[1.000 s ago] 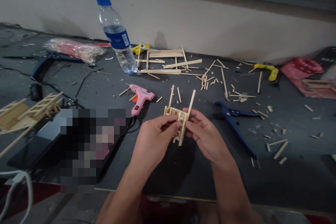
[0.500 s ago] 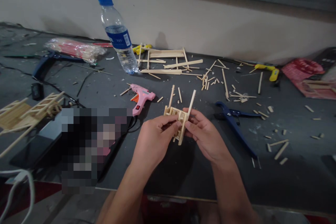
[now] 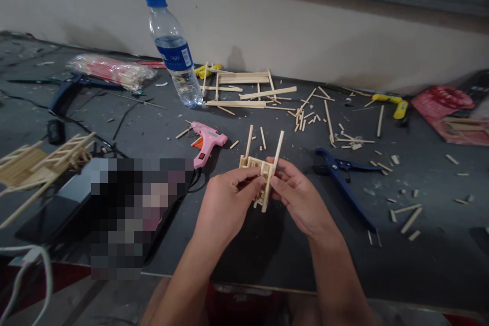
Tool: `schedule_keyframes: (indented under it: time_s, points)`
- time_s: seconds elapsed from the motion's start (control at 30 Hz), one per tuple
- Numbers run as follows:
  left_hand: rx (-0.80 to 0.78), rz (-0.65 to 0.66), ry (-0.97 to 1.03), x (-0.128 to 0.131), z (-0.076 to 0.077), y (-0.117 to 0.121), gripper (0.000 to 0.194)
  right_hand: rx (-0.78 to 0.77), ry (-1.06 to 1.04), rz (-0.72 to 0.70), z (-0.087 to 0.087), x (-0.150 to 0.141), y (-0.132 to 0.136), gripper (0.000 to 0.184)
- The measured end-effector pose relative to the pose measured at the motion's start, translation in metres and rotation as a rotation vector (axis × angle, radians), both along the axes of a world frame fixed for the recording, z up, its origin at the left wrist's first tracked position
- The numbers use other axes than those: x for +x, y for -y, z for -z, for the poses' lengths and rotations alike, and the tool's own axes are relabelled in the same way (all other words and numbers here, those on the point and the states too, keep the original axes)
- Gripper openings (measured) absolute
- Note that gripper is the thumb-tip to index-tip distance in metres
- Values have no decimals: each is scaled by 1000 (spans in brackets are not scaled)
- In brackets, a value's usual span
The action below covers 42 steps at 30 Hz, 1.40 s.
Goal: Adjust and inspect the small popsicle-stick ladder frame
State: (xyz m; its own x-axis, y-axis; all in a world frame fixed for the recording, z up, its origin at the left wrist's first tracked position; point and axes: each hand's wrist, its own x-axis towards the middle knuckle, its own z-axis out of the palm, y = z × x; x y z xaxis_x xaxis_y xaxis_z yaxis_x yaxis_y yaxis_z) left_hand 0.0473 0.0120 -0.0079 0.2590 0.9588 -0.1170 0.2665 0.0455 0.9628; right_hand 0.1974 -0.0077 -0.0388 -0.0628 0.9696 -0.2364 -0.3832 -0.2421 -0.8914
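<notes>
From where I stand, the left hand and right hand are curled, thumbs and fingers pinching a small stick frame between them. It's over the counter, in from the front edge, with dark surface between. A pink glue gun sits beyond the left hand; a blue cutter borders the right.

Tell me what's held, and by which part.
A small wooden stick frame: the left hand holds it near the middle, the right hand by its right side.
</notes>
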Motion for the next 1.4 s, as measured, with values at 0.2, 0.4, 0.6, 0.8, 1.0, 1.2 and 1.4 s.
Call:
schedule_keyframes:
  time_s: [0.2, 0.4, 0.6, 0.8, 1.0, 1.2, 1.4]
  points:
    - [-17, 4, 17, -1, -1, -1, 26, 9, -12, -9, 1, -1, 0, 36]
    - [-79, 2, 65, -1, -2, -2, 27, -15, 6, 5, 1, 1, 0, 34]
    - [-152, -2, 129, 1, -3, -4, 25, -18, -30, 34, 0, 4, 0, 29]
    - [-156, -26, 92, -3, -2, -7, 22, -23, -35, 46, 1, 4, 1, 29]
    - [-91, -75, 62, -14, -2, -14, 19, -51, -36, 72, 0, 3, -1, 29]
    - [-87, -133, -27, -26, 0, -22, 25, -62, -85, 121, 2, 5, -1, 27]
    - [-9, 81, -205, -36, 5, -24, 29, -100, -96, 209, 5, 7, 0, 27]
